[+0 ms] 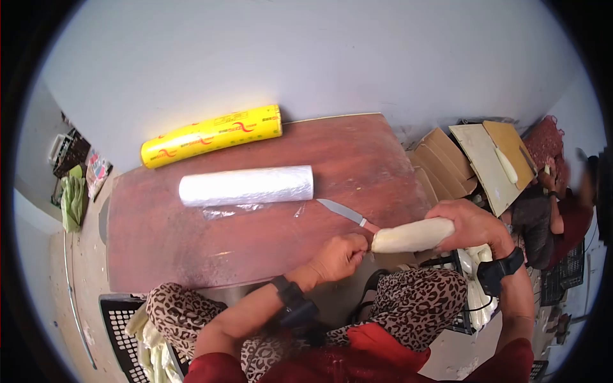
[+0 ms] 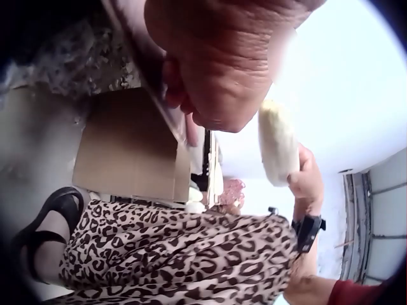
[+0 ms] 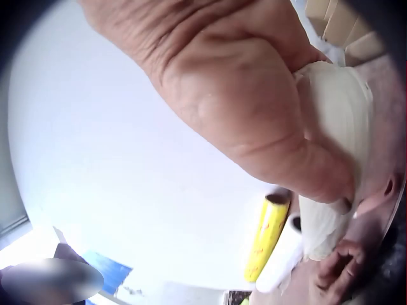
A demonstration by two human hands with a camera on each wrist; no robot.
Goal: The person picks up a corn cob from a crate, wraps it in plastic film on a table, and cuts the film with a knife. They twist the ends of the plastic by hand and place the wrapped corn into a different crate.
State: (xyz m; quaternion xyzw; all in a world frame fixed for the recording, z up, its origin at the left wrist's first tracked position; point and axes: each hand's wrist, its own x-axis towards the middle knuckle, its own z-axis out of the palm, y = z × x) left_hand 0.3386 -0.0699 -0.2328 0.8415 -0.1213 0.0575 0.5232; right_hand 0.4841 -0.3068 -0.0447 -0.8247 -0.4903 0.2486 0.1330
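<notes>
My right hand (image 1: 469, 223) grips a pale, thick, elongated vegetable (image 1: 412, 235) by its far right end, the thumb lying along its side in the right wrist view. The vegetable is held nearly level over the table's front right edge, its free end pointing left. Right by that free end is my left hand (image 1: 341, 255), its fingers curled in; nothing shows between them. A knife (image 1: 343, 211) with a reddish handle lies on the table just behind the vegetable, which overlaps the handle in the head view.
On the reddish-brown table (image 1: 255, 249) lie a roll of clear film (image 1: 249, 186) and a yellow printed roll (image 1: 214, 135). Cardboard (image 1: 444, 163) stands to the right. Black crates (image 1: 121, 325) with pale produce flank my legs. Another person (image 1: 568, 210) sits at the far right.
</notes>
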